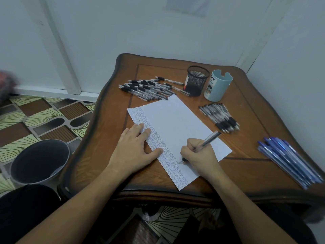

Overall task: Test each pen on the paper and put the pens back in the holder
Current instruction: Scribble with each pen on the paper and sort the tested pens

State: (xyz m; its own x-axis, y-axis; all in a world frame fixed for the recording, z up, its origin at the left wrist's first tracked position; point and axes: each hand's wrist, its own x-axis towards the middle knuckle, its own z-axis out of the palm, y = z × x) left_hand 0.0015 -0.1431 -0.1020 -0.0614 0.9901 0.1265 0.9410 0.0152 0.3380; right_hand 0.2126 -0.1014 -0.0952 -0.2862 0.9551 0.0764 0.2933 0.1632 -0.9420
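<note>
Paper (175,120) marks too small to read; reddish object (7,85), left edge, blurred; blue holder (218,85) lettering partly hidden.

Dim, bluish, edges wide-angle warped.

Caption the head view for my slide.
A right hand tests a pen on paper while the left hand presses it.

A dark wooden counter (246,173) with wavy carved edges fills a corner where pale walls (140,29) meet at far right. Left of it, the floor (35,117) shows green fan and brown patterns. A grey bin (40,162) stands on it, near left. Cool, dim light.
</note>
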